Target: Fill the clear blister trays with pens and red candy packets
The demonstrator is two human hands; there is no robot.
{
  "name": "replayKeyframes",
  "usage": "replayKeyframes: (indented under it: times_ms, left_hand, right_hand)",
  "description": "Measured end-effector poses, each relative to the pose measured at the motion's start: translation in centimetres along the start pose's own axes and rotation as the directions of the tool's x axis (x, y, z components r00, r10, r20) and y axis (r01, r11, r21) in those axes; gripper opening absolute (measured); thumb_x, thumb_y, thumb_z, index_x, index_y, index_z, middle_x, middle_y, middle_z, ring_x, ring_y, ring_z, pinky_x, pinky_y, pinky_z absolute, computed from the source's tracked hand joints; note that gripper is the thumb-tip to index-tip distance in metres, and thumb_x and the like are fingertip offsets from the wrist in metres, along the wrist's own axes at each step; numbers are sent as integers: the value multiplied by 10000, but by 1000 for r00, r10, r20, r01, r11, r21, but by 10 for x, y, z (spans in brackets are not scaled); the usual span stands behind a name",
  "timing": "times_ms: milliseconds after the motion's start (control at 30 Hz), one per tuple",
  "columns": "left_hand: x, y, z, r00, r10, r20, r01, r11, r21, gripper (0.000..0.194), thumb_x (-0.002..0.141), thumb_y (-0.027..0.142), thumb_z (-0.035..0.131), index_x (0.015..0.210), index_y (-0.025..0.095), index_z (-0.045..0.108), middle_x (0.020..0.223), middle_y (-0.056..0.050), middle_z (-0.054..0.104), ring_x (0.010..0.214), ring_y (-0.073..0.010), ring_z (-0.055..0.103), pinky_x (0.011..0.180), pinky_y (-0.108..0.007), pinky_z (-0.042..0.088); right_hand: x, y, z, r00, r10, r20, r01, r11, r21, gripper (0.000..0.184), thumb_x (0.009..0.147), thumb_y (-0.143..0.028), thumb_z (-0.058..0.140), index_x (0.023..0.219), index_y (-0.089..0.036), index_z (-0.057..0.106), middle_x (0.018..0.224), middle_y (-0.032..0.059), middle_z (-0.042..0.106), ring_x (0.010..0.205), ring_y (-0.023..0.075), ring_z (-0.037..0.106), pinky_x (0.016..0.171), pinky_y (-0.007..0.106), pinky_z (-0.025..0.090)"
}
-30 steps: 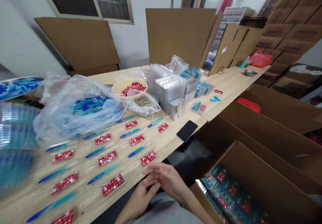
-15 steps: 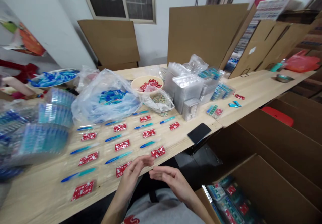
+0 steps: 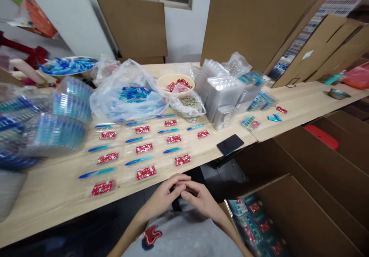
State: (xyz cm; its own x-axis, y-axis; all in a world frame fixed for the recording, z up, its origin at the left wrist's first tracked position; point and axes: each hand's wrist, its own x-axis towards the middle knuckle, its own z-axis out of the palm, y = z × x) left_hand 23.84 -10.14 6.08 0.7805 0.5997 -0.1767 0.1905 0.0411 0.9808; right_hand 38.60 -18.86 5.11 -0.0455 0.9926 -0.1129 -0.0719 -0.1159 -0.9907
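Observation:
Just off the table's near edge, my left hand (image 3: pixel 172 189) and my right hand (image 3: pixel 199 198) are folded together over my lap. Their fingers overlap and the thumb tips almost meet; both hands are closed, with no object visible in them. Nearest to them on the table lie red patterned packets, one red packet (image 3: pixel 146 172) to the left and another red packet (image 3: pixel 182 159) just beyond. Blue pens, such as this pen (image 3: pixel 139 160), lie beside the packets in rows. Clear plastic trays seem to lie under these pairs.
A bag of blue pens (image 3: pixel 99 105), a bowl of red packets (image 3: pixel 161 80) and stacked clear plastic trays (image 3: pixel 226 93) stand farther back. A black phone (image 3: pixel 230 145) lies at the table edge. On the right, an open carton (image 3: pixel 314 214) holds filled packs. Blurred stacked blue packs (image 3: pixel 54 134) are at left.
My hands came together from slightly apart, and their fingers now overlap. The camera view has tilted downward and shifted a little left. The things on the table look unmoved.

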Motion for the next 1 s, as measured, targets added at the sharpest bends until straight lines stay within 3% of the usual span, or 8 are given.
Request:
replayKeyframes:
  times_ms: [267,533,767,1000]
  left_hand:
    - [-20,-10,-6,1000,-4,-20,3,1000,-22,381,862,401,536,1152,182,650,1197,-76,654,1126,-222,583,1008,-307,426]
    - [-27,-16,-20,993,-43,-107,36,997,-67,394,865,419,536,1161,177,630,1194,-79,651,1118,-217,584,1007,-323,426]
    - [-15,-19,-32,994,-17,-110,7,996,-83,379,880,407,528,1147,152,616,1147,-91,653,1078,-201,586,987,-317,427]
    - [12,-9,-32,1000,-14,-18,13,999,-33,365,881,359,531,1182,178,629,1139,-78,660,1037,-183,597,949,-305,446]
  right_hand:
    - [-3,12,13,998,58,26,-59,998,3,480,846,-533,613,1156,-169,665,1150,93,679,1080,240,630,976,406,464]
    - [18,-5,21,992,53,117,-43,995,-85,423,874,-526,573,1086,-179,690,1057,60,708,1004,207,640,913,340,491]
    - [34,-2,12,995,92,41,-89,993,-77,393,855,-512,609,1114,-228,691,1156,78,688,1054,219,645,957,355,497]
    - [40,0,-6,986,164,-30,-167,979,-114,423,829,-547,612,1098,-233,705,1198,100,672,1143,246,617,1000,360,487]
